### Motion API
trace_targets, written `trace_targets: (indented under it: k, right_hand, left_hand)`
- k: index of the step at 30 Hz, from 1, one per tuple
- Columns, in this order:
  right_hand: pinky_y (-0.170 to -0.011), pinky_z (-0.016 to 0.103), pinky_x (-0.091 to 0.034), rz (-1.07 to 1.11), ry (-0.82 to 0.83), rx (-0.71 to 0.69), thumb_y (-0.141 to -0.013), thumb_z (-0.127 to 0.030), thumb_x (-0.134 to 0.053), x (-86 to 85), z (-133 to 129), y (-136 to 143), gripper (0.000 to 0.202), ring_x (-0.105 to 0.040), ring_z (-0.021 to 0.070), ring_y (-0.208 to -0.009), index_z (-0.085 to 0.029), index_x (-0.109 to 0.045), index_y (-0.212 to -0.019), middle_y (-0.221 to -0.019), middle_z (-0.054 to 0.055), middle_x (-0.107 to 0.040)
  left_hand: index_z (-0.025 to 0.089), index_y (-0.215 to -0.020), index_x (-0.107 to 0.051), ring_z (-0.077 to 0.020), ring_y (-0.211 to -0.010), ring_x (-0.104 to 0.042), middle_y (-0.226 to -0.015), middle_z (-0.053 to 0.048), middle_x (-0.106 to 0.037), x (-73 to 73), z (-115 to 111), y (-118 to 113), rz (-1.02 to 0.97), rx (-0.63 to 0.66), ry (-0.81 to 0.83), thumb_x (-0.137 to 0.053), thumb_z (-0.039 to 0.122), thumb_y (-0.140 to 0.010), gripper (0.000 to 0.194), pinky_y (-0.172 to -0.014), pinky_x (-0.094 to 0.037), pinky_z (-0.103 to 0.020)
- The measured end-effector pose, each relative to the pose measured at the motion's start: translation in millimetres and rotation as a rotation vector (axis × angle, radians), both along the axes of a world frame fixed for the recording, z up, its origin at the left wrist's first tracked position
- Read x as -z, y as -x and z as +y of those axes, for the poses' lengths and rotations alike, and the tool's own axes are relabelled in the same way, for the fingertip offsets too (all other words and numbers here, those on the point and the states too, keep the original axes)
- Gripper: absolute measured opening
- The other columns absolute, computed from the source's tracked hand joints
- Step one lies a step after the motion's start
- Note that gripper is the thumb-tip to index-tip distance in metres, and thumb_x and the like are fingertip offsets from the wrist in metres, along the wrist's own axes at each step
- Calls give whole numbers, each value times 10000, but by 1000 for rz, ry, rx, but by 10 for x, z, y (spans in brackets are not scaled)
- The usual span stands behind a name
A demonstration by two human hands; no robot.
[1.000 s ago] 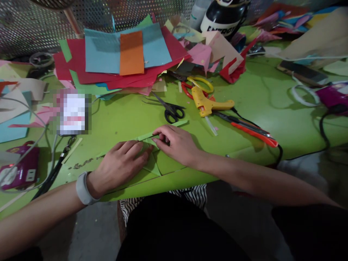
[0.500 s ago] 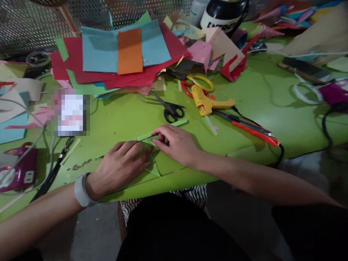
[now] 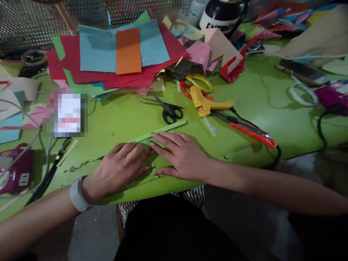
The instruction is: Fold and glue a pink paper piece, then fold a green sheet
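Note:
A piece of green paper (image 3: 150, 170) lies flat near the table's front edge, with a narrow folded strip (image 3: 168, 127) along its far side. My left hand (image 3: 122, 165) rests over the paper's left part, palm down, fingers laid out and a little bent. Across its right part my right hand (image 3: 181, 154) lies flat, fingers spread, its fingertips just below the folded strip and close to the left fingers. Both hands hide much of the paper. Just beyond the strip are black-handled scissors (image 3: 172, 110).
A yellow glue gun (image 3: 209, 103) lies to the right, by a red-orange cutter (image 3: 252, 135) and yellow-red-handled scissors (image 3: 199, 84). Behind are stacked coloured sheets (image 3: 100, 50) and a black jar (image 3: 223, 16). Purple power sockets (image 3: 20, 168) and cables are at the left. A phone (image 3: 300, 70) lies right.
My right hand has gone from bent, pinching fingers at the folded edge to lying flat and spread on the paper. More of the strip shows. The left hand has barely moved.

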State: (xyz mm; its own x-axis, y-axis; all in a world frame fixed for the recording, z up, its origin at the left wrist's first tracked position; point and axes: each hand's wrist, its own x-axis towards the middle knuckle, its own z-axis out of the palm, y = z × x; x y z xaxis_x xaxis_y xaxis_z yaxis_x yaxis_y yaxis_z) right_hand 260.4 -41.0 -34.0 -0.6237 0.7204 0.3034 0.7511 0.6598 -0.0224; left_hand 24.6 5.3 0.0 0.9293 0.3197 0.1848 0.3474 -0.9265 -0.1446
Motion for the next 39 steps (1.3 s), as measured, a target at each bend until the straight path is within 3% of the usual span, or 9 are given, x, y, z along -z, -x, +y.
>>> trace_targets:
  k: [6, 10, 16, 25, 32, 36, 39]
  right_hand:
    - [-1117, 491, -342, 10, 41, 7, -900, -773, -242, 63, 0, -6, 909, -398, 314, -1396, -51, -525, -1375, -1493, 193, -473]
    - [-1157, 500, -301, 28, 64, 12, -891, -780, -247, 63, -5, 1, 919, -349, 312, -1433, -55, -512, -1388, -1523, 196, -430]
    - [-1184, 538, -250, 32, 83, 12, -883, -786, -258, 70, -2, -13, 924, -314, 333, -1453, -69, -476, -1424, -1548, 192, -389]
    - [-1200, 561, -200, 31, 157, -12, -866, -803, -280, 52, 16, -55, 948, -163, 348, -1509, -77, -441, -1455, -1594, 210, -280]
    - [-1187, 612, -197, -15, 283, -38, -850, -771, -431, -10, 43, -323, 889, -122, 364, -1516, -204, -336, -1528, -1638, 160, -189]
    - [-1159, 632, -244, -4, 269, -17, -870, -718, -480, -74, -11, -537, 807, -193, 379, -1497, -198, -419, -1484, -1610, 168, -278]
    - [-1052, 537, -427, 122, 288, 95, -944, -605, -471, -237, 19, -552, 586, -502, 339, -1311, -152, -612, -1290, -1402, 185, -565]
  left_hand:
    - [123, -1132, -629, -245, -988, -685, -1088, -105, -715, -6, 24, -5, -84, 47, 32, -498, 318, -998, 271, -873, -574, -395]
    - [83, -1218, -602, -259, -1066, -677, -1198, -130, -702, 22, 26, 6, -157, 107, 104, -522, 294, -984, 325, -921, -572, -396]
    - [35, -1239, -590, -287, -1092, -675, -1208, -164, -701, 60, 48, 31, -122, 119, 169, -541, 346, -974, 411, -920, -583, -416]
    - [60, -1252, -584, -278, -1078, -680, -1194, -139, -706, 48, 53, 31, -71, 112, 172, -544, 367, -974, 416, -934, -581, -419]
    - [94, -1227, -592, -264, -1090, -682, -1165, -107, -718, -13, 39, -3, -40, 107, 135, -540, 371, -975, 378, -931, -589, -393]
    - [99, -1235, -585, -262, -1112, -673, -1197, -113, -705, -18, 34, 2, -40, 102, 153, -549, 365, -970, 377, -936, -588, -386]
    - [106, -1236, -584, -262, -1117, -667, -1194, -115, -702, -21, 38, 9, -28, 108, 172, -538, 373, -974, 377, -950, -580, -391]
